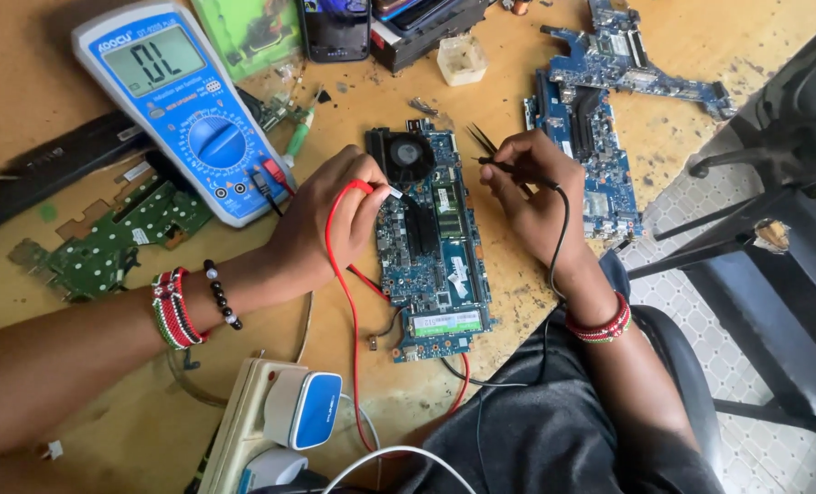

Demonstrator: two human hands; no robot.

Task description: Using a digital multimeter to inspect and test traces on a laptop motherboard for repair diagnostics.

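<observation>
With left hand [321,224] pinching the red probe [364,187] and right hand [529,187] pinching the black probe [508,168] over the blue rectangular laptop circuit board [435,247], a slipping tip could bridge neighbouring contacts

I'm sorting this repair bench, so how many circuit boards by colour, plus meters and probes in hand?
Blue boards: 3
Green boards: 1
Multimeter: 1
Probes: 2, red in left hand, black in right hand
Total: 7

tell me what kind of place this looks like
Probably an electronics repair bench. The left hand and right hand press red and black probes to a blue laptop board, a blue multimeter lies nearby, and more bare circuit boards litter the wooden table.
</observation>
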